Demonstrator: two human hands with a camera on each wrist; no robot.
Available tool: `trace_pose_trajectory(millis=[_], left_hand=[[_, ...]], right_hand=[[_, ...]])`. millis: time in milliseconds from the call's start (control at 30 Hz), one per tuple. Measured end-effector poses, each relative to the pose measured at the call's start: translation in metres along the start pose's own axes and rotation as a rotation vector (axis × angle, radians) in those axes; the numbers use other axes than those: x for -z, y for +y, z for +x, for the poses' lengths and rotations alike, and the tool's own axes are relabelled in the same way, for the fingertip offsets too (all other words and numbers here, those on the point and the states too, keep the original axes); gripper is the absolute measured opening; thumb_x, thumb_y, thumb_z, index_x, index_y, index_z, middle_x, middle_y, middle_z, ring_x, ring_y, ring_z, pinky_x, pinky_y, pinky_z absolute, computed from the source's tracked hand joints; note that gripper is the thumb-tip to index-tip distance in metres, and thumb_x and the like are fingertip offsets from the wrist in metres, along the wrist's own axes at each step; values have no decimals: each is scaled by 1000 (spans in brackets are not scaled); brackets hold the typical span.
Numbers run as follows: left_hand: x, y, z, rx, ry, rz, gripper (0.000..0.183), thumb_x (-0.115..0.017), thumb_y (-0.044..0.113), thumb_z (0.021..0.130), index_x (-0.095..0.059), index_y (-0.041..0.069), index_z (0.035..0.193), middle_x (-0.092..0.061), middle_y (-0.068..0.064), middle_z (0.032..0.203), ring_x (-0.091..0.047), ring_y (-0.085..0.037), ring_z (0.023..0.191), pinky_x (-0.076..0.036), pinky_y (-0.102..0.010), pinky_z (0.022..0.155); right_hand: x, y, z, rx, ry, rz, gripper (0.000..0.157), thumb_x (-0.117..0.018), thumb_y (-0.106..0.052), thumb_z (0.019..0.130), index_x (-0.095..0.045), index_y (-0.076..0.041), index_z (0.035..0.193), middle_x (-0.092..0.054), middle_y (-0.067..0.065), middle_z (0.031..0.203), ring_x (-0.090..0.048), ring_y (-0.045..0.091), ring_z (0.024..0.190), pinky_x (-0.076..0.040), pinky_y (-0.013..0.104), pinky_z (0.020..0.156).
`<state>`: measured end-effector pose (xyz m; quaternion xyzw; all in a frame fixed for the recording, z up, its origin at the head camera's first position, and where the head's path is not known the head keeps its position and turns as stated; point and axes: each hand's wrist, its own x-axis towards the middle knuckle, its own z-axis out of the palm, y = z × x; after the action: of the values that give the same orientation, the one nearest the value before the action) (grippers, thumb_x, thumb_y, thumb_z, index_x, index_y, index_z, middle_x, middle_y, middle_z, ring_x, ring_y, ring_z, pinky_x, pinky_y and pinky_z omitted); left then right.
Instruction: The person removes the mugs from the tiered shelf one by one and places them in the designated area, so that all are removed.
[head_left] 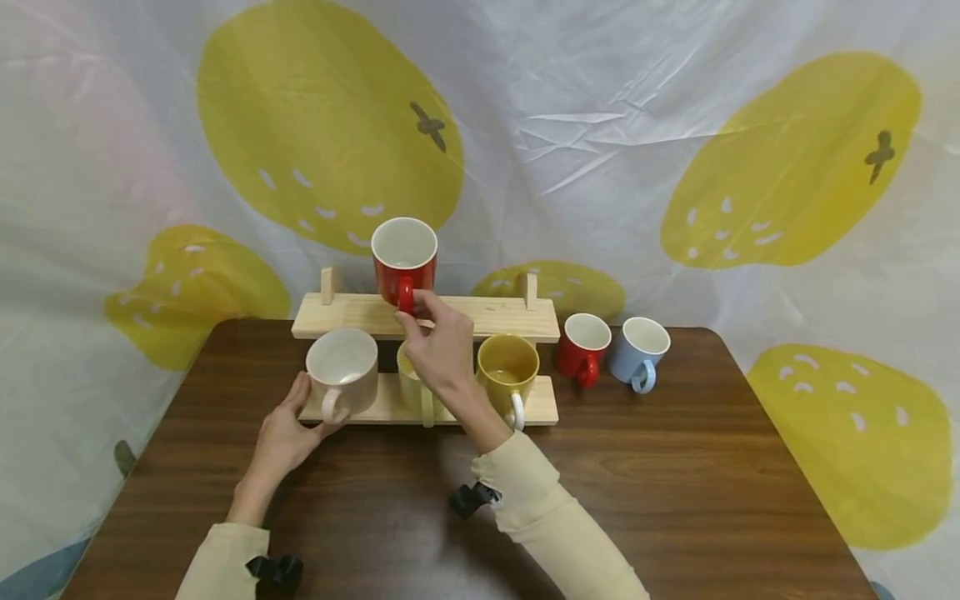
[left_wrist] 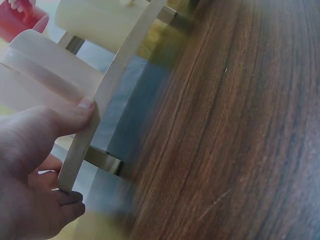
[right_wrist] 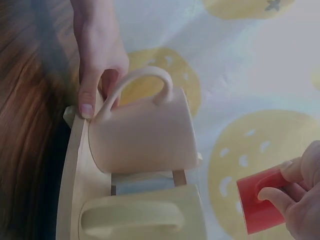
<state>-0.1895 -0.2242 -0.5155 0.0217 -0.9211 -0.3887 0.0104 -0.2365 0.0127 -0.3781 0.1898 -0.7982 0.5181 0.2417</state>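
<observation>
My right hand (head_left: pixel 442 346) pinches the handle of a red mug (head_left: pixel 384 279) with a white inside, holding it upright at the upper board (head_left: pixel 495 315) of a wooden shelf rack. Whether its base touches that board is hidden. At the left end of the lower board (head_left: pixel 543 407), my left hand (head_left: pixel 281 437) grips the wood, its thumb (left_wrist: pixel 75 120) on the front edge and fingers curled round the end. Beside it stands a pale pink mug (right_wrist: pixel 145 135). A pale yellow mug (right_wrist: pixel 140 215), partly behind my right hand in the head view, and a mustard mug (head_left: pixel 506 371) share that board.
Right of the rack, a second red mug (head_left: pixel 576 354) and a light blue mug (head_left: pixel 633 354) stand on the brown wooden table (head_left: pixel 675 467). A patterned cloth (head_left: pixel 570 100) hangs behind. Two short wooden posts (head_left: pixel 531 292) rise behind the upper board.
</observation>
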Motion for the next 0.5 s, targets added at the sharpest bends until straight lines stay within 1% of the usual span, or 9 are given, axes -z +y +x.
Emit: trace_pose_trajectory(millis=[167, 267, 367, 500], left_hand=[[1, -3, 0, -13, 10, 8, 110, -78, 52, 86, -17, -5, 157, -17, -22, 166, -25, -51, 148, -30, -65, 117], [2, -4, 0, -14, 16, 11, 109, -78, 51, 86, -18, -4, 157, -18, -21, 166, -25, -51, 148, -30, -64, 117], [2, -3, 0, -7, 11, 0, 108, -78, 50, 86, -18, -4, 157, -17, -21, 166, -25, -50, 148, -29, -64, 117], [1, -1, -2, -3, -4, -16, 109, -78, 50, 86, -17, -5, 157, -16, -22, 167, -24, -51, 148, -28, -65, 118]], right_hand=[[13, 2, -4, -11, 35, 47, 15, -74, -2, 89, -74, 1, 104, -77, 16, 91, -77, 27, 87, -62, 26, 75], [23, 3, -5, -11, 47, 51, 15, -74, -2, 89, -74, 2, 104, -77, 16, 92, -77, 27, 88, -63, 29, 77], [35, 5, -8, -3, 55, 49, 16, -74, -2, 89, -73, 2, 105, -77, 17, 93, -77, 28, 90, -63, 32, 77], [55, 10, -12, 7, 62, 62, 18, -73, 0, 89, -73, 4, 107, -77, 17, 93, -77, 28, 91, -63, 32, 77]])
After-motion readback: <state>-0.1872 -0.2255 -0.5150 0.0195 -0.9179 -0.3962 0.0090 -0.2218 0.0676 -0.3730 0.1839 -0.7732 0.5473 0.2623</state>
